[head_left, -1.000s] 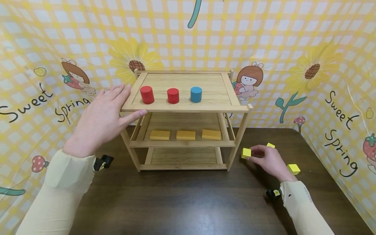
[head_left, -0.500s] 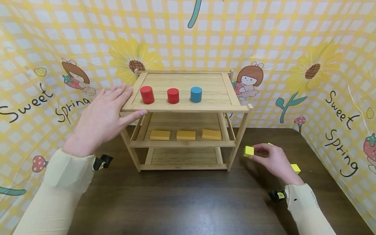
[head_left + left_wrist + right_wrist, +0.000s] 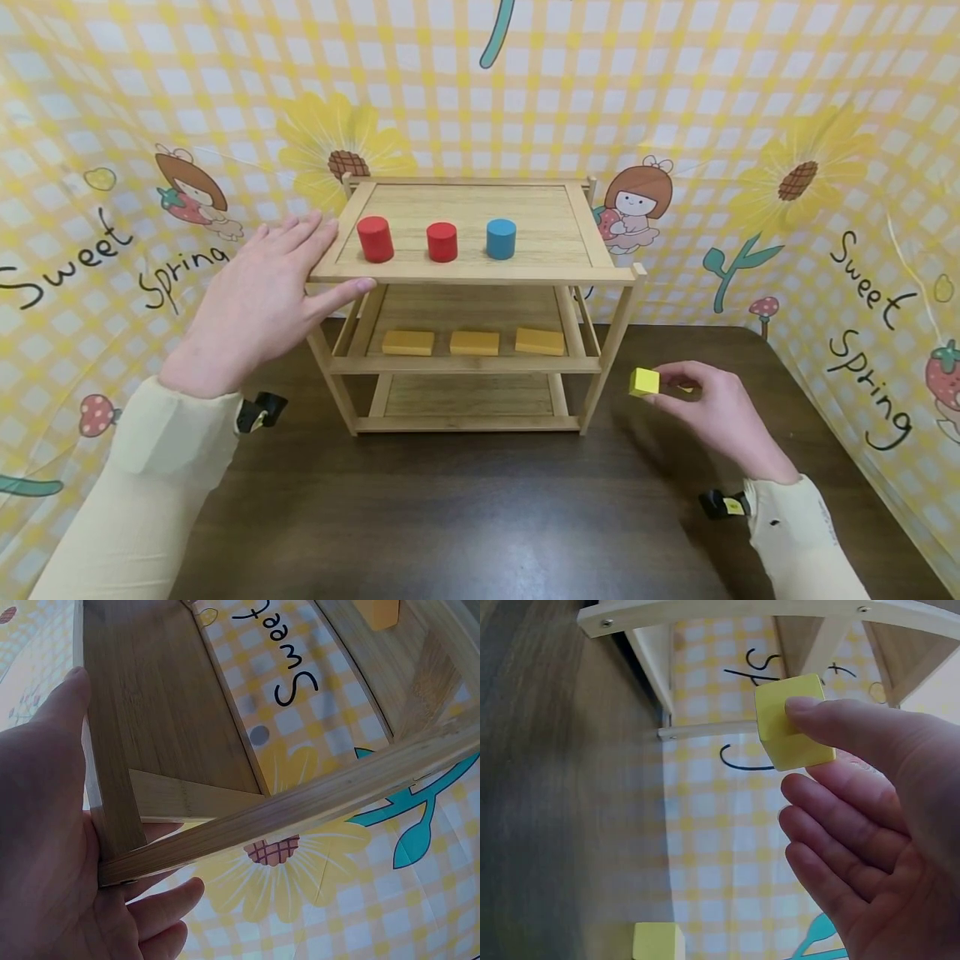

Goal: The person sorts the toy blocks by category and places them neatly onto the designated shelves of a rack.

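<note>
In the head view my left hand (image 3: 251, 308) rests against the front left corner of a three-tier wooden shelf (image 3: 472, 273). Its fingers lie fairly straight along the side, and the thumb touches the front edge; in the left wrist view some fingertips show past the frame. My right hand (image 3: 723, 417) pinches a yellow cube (image 3: 644, 382) between thumb and fingers, to the right of the shelf and apart from it. The right wrist view shows the thumb flat on the held cube (image 3: 791, 724). Another yellow cube (image 3: 658, 941) sits lower left there, mostly hidden in the head view.
Two red cylinders (image 3: 442, 242) and a blue cylinder (image 3: 501, 240) stand on the top tier. Three orange-yellow blocks (image 3: 474, 343) lie along the middle tier. The shelf stands on a dark wooden table (image 3: 480, 517), with a checked cloth (image 3: 480, 125) behind and at the sides.
My right hand has moved right and slightly up with the yellow cube, moving away from the shelf and covering the loose yellow cubes more. My left hand stays at the shelf corner.
</note>
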Action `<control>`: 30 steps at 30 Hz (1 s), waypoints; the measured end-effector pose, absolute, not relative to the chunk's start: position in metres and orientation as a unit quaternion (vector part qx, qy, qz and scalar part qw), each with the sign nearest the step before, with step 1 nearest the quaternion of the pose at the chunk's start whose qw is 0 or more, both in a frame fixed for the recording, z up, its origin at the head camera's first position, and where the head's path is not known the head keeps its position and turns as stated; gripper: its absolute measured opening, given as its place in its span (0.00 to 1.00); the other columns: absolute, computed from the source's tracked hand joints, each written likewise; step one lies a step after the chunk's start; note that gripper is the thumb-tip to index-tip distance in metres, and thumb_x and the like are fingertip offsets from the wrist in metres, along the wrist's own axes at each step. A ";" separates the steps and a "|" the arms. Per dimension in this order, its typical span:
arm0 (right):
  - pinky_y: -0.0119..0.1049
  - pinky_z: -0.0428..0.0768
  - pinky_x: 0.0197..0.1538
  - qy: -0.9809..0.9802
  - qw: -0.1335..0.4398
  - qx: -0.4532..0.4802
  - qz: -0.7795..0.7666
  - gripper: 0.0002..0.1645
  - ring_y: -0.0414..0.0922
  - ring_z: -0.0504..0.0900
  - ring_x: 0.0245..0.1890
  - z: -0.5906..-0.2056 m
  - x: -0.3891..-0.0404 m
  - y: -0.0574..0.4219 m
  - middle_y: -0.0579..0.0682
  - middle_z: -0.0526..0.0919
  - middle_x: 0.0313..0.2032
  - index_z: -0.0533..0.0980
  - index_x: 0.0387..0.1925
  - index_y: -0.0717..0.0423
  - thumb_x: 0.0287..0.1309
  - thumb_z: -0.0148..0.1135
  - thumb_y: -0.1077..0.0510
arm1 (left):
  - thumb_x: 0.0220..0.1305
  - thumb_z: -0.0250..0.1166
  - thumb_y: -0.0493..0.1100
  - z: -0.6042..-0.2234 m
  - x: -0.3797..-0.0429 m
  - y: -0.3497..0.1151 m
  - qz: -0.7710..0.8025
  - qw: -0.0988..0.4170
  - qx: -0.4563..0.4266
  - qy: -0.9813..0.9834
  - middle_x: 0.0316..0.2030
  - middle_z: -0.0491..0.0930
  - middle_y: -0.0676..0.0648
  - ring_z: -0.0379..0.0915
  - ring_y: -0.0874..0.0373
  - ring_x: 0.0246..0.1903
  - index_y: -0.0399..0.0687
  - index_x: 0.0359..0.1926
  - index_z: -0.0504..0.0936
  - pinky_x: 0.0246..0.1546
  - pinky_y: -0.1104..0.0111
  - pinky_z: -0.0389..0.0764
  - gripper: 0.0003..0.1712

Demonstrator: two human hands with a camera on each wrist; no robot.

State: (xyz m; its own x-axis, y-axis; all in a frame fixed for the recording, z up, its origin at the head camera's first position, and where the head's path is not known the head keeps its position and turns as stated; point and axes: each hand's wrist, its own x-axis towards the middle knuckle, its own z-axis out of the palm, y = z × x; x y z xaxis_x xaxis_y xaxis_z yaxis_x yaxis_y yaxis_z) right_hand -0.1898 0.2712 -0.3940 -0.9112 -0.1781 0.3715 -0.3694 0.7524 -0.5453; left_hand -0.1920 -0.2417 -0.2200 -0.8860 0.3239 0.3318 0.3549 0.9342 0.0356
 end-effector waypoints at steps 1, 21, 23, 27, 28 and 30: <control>0.34 0.80 0.43 -0.924 0.152 0.148 0.319 0.20 0.47 0.83 0.40 -0.392 -0.189 0.271 0.49 0.88 0.40 0.85 0.47 0.56 0.52 0.81 0.56 | 0.70 0.49 0.75 -0.220 -0.192 -0.242 -0.047 0.163 -0.175 -0.970 0.78 0.53 0.38 0.44 0.38 0.76 0.38 0.79 0.56 0.76 0.49 0.38 0.54; 0.23 0.72 0.45 -0.919 0.197 0.160 0.302 0.20 0.50 0.85 0.43 -0.376 -0.168 0.273 0.51 0.88 0.43 0.86 0.43 0.53 0.45 0.84 0.57 | 0.70 0.49 0.75 -0.220 -0.192 -0.242 -0.053 0.159 -0.171 -0.971 0.78 0.52 0.37 0.44 0.39 0.76 0.38 0.79 0.56 0.76 0.49 0.37 0.55; 0.21 0.72 0.45 -0.919 0.198 0.159 0.303 0.20 0.51 0.86 0.44 -0.375 -0.166 0.273 0.51 0.88 0.44 0.87 0.42 0.53 0.45 0.84 0.57 | 0.71 0.49 0.75 -0.220 -0.192 -0.241 -0.054 0.159 -0.173 -0.971 0.78 0.52 0.37 0.44 0.39 0.76 0.37 0.79 0.56 0.76 0.49 0.37 0.54; 0.22 0.74 0.43 -0.919 0.201 0.157 0.300 0.20 0.50 0.85 0.43 -0.372 -0.161 0.272 0.50 0.88 0.43 0.87 0.42 0.52 0.44 0.85 0.57 | 0.71 0.49 0.75 -0.220 -0.191 -0.241 -0.055 0.161 -0.175 -0.970 0.78 0.53 0.37 0.44 0.39 0.76 0.37 0.78 0.56 0.76 0.50 0.38 0.54; 0.22 0.74 0.44 -0.919 0.201 0.157 0.300 0.20 0.50 0.85 0.43 -0.371 -0.159 0.272 0.50 0.89 0.43 0.87 0.41 0.52 0.43 0.85 0.57 | 0.71 0.49 0.75 -0.220 -0.191 -0.241 -0.055 0.162 -0.176 -0.969 0.78 0.53 0.37 0.44 0.39 0.76 0.37 0.78 0.56 0.76 0.50 0.38 0.54; 0.22 0.73 0.44 -0.919 0.203 0.159 0.298 0.21 0.49 0.84 0.43 -0.369 -0.157 0.271 0.49 0.89 0.42 0.87 0.41 0.51 0.43 0.85 0.57 | 0.71 0.49 0.75 -0.220 -0.191 -0.241 -0.055 0.163 -0.176 -0.969 0.77 0.53 0.37 0.44 0.39 0.76 0.37 0.78 0.56 0.76 0.49 0.38 0.54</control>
